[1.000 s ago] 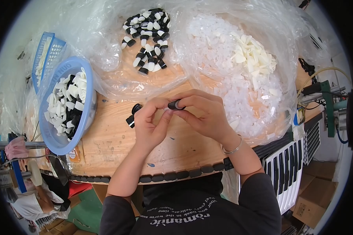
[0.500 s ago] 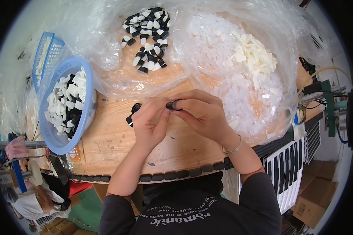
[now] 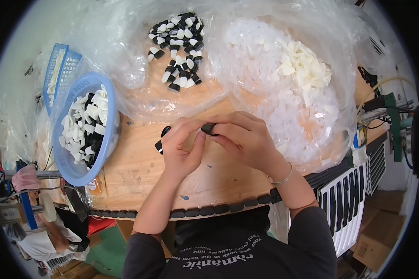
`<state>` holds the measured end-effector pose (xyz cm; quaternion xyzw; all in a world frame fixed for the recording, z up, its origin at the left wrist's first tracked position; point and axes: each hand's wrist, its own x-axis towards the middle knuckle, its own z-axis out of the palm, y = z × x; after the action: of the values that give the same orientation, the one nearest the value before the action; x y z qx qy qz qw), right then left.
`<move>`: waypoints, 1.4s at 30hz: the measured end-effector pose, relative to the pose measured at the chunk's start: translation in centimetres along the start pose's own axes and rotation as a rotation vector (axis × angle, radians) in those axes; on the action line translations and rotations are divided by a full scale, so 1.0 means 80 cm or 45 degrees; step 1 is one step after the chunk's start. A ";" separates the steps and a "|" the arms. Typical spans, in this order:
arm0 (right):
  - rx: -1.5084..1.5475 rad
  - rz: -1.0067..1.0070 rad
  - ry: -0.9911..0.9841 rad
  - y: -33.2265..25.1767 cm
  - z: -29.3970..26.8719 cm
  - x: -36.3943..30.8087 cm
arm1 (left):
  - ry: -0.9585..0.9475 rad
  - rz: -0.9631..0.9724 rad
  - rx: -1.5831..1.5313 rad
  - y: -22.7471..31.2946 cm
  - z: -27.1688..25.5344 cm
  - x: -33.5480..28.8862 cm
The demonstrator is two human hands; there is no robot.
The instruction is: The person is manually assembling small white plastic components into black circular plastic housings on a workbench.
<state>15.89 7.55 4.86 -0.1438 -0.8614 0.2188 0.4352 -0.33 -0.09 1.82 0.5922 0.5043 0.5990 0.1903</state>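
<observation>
Bright, even light, glare on plastic sheeting (image 3: 130,58), soft shadows on tabletop (image 3: 135,172), edges bent, rim black.

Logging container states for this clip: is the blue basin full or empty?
Partly full: white and black pieces lie heaped inside the blue basin, while bare inner wall shows at its near end.

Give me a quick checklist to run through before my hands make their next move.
1. Right hand pinching the black piece: ok.
2. Left hand gripping it too: cannot tell; its fingertips meet the piece's near edge.
3. Inside of the black piece visible: not ok, fingers cover much of it.
4. Space beside the left hand free: not ok, loose black parts lie there.
5. Black-and-white pieces apart from both hands: ok.
6. Blue basin apart from the left hand: ok.
</observation>
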 end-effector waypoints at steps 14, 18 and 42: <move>0.042 0.137 -0.163 -0.005 -0.011 -0.003 | -0.194 0.180 0.242 0.003 -0.009 0.010; 0.015 0.121 -0.258 -0.006 -0.011 -0.004 | -0.307 0.183 0.296 0.004 -0.013 0.010; 0.043 0.037 -0.012 -0.008 -0.003 -0.002 | -0.152 -0.104 -0.214 0.001 -0.006 0.006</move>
<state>16.14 7.02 5.19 -0.1477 -0.8575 0.2402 0.4303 -0.87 0.07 2.20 0.5878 0.4637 0.5945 0.2933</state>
